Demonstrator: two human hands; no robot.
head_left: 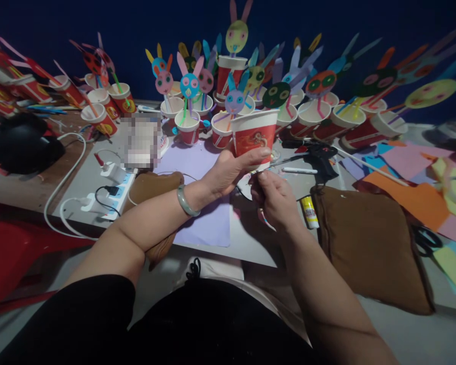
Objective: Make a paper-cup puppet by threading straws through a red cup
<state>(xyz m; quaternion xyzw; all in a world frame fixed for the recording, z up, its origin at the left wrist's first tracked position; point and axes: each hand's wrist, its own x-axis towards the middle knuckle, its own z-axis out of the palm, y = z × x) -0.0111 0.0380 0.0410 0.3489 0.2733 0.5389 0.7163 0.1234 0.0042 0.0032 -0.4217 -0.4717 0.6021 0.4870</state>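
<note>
A red and white paper cup (254, 137) is held up over the table in my left hand (231, 170), its fingers wrapped round the lower part. Just below the cup's base is my right hand (275, 195), closed, with thumb and finger pinched on something too small to make out. Behind the cup stand several paper cups bearing paper rabbit heads on straws, among them a purple head with blue ears (235, 101). A yellow glue stick (309, 212) lies right of my right hand. Purple paper (209, 223) lies below my left wrist.
A power strip (122, 195) with white cables is at the left. A brown cloth pad (368, 248) lies at the right, beside black-handled scissors (427, 241) and coloured paper (410, 192). A black glue gun (321, 159) and a white pen (299, 171) lie behind my right hand.
</note>
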